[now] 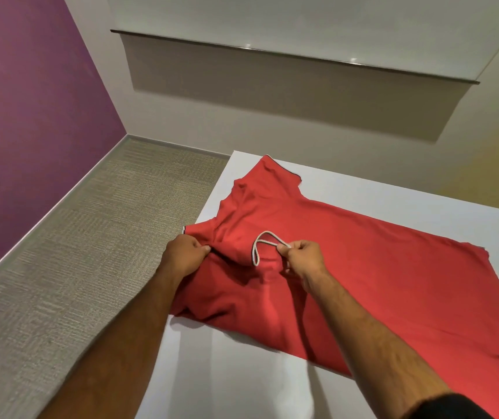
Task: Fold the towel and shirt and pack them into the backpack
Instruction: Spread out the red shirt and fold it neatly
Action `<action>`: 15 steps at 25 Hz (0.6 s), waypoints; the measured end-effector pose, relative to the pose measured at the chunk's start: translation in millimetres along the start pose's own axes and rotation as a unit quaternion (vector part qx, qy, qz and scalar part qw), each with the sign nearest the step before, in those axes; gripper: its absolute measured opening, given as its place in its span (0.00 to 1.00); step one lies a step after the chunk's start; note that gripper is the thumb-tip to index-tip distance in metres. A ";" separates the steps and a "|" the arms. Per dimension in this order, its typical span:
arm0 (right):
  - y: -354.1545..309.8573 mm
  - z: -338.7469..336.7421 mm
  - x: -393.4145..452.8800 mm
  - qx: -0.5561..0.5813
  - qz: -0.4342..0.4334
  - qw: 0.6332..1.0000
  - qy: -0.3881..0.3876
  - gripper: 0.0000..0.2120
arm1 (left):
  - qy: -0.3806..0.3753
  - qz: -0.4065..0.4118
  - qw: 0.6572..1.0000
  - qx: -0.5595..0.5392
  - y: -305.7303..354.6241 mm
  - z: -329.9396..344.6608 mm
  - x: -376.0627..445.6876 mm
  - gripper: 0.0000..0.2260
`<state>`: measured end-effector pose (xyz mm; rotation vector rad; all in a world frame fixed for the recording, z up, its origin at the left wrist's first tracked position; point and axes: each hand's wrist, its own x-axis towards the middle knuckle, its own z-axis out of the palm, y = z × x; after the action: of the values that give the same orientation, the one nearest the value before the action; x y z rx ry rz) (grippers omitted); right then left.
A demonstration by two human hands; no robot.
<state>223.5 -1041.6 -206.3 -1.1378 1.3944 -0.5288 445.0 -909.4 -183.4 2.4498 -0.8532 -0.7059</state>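
A red shirt [363, 267] with a pale collar edge [260, 243] lies spread on the white table [378, 195], its neck end toward the table's left edge and one sleeve reaching to the far corner. My left hand [186, 252] pinches a fold of red cloth by the shoulder at the table's left edge. My right hand [301, 257] pinches the cloth at the collar, which stands up in a loop. No towel or backpack is in view.
Grey carpet [91, 252] lies to the left of the table, below a purple wall [30, 116]. A whiteboard with a metal rail [287, 54] hangs on the pale wall behind. Bare white tabletop shows in front of the shirt, between my forearms.
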 end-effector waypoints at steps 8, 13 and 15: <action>3.5 11.5 -0.7 -0.021 0.008 1.000 -0.001 0.10 | -0.067 0.281 0.953 0.095 0.8 10.8 5.7 0.34; -1.7 10.5 1.1 -0.013 0.002 1.000 -0.018 0.07 | -0.038 0.406 0.901 0.148 17.6 30.4 11.5 0.23; -1.2 9.0 3.5 -0.028 -0.002 1.000 -0.010 0.06 | -0.004 0.368 0.927 0.066 29.3 32.7 15.4 0.07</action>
<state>232.9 -1042.3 -208.8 -1.1887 1.3969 -0.4826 423.4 -948.2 -197.1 1.9780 -1.7256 -0.3757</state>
